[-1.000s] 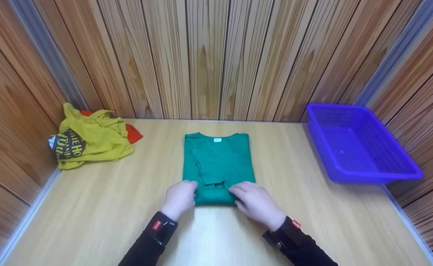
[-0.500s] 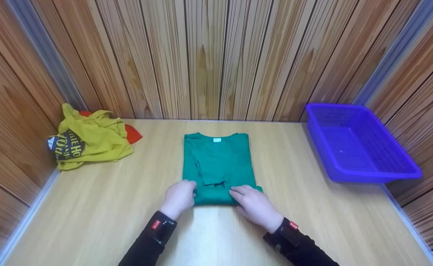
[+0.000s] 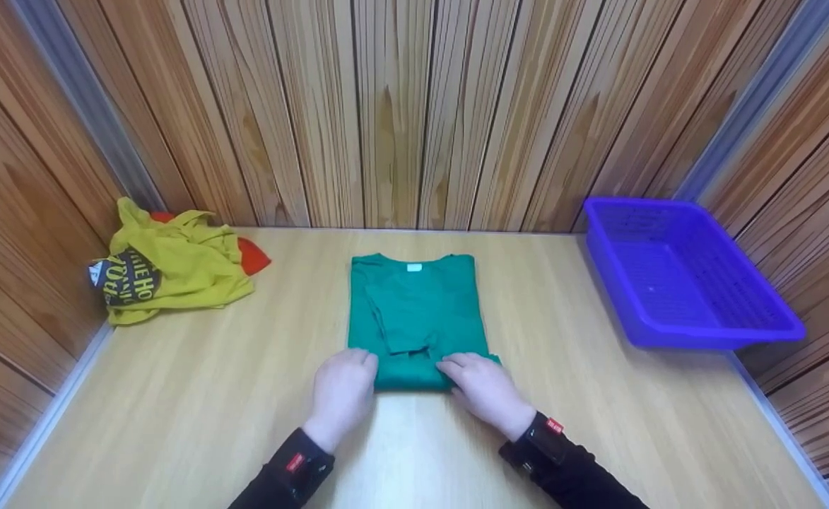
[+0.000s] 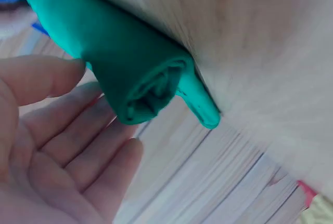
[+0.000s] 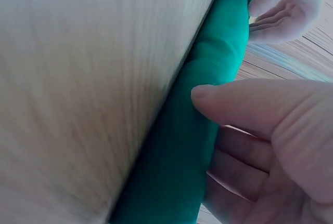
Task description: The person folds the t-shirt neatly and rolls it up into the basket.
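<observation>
A green T-shirt (image 3: 418,304) lies folded in the middle of the table, its collar with a white label facing away and its near hem rolled up. The left hand (image 3: 345,385) is at the left end of the roll. In the left wrist view its thumb meets the green roll (image 4: 112,52) and its fingers (image 4: 93,146) extend loosely behind, the spiral end showing. The right hand (image 3: 485,389) holds the roll right of its middle. In the right wrist view the thumb presses the near side of the roll (image 5: 208,68), with the other fingers behind it.
Crumpled yellow cloth (image 3: 181,272) with dark print lies at the back left, a red piece (image 3: 251,256) showing from under it. A purple plastic basket (image 3: 725,332) stands at the back right. Wood-panelled walls (image 3: 386,113) enclose the table on three sides.
The left hand's fingers have straightened from a tighter pinch and its wrist has moved slightly nearer. The right hand has shifted a little; the roll's right end now pokes out beside it.
</observation>
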Available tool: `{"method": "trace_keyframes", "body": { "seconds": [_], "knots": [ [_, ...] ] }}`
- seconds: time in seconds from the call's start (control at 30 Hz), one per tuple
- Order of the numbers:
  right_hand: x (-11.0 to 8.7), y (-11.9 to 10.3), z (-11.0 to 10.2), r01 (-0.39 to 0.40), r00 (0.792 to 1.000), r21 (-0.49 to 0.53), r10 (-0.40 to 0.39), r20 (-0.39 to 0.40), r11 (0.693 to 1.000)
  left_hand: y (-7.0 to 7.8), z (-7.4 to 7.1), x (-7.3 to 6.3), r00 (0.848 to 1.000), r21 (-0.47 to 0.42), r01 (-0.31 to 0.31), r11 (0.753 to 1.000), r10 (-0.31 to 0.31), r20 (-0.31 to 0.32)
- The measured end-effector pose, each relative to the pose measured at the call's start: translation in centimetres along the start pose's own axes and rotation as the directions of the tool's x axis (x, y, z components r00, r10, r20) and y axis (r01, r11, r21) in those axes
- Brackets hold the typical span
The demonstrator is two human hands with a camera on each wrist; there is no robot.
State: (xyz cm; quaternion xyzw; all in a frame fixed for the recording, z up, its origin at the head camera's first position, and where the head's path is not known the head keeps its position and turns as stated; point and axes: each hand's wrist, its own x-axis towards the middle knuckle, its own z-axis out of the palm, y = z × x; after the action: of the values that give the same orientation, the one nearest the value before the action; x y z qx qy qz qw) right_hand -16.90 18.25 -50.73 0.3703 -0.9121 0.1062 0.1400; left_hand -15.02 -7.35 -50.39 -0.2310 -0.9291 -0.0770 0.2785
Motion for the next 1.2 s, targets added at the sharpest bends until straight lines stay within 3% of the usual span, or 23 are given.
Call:
{"method": "trace_keyframes", "body": {
  "seconds": [0.13,0.3,0.63,0.83,1.0,1.2],
  "knots": [
    [0.0,0.0,0.1,-0.010,1.000,0.022,0.010,-0.004,1.000,0.5,0.2,-0.9,0.995,0.104,-0.083,0.991,0.087,-0.038],
    [0.2,0.1,0.2,-0.008,1.000,0.016,0.008,-0.020,1.000,0.4,0.7,-0.9,0.997,0.148,-0.083,0.986,0.083,0.004],
    [0.5,0.3,0.3,-0.015,0.999,0.005,0.015,-0.037,1.000,-0.3,1.0,0.0,0.998,0.060,-0.059,0.996,0.056,0.037],
    [0.2,0.4,0.1,-0.019,1.000,0.040,0.019,-0.015,0.999,-0.4,0.4,0.0,0.994,0.002,-0.030,1.000,0.029,0.106],
    [-0.2,0.5,-0.3,-0.013,1.000,0.079,0.011,0.023,0.997,-0.5,-0.4,-0.1,0.984,-0.055,-0.003,0.999,0.013,0.180],
    [-0.3,0.6,-1.1,0.001,0.997,0.154,-0.014,0.080,0.988,-0.9,-1.1,-0.1,0.960,-0.155,0.034,0.987,0.011,0.280]
  ]
}}
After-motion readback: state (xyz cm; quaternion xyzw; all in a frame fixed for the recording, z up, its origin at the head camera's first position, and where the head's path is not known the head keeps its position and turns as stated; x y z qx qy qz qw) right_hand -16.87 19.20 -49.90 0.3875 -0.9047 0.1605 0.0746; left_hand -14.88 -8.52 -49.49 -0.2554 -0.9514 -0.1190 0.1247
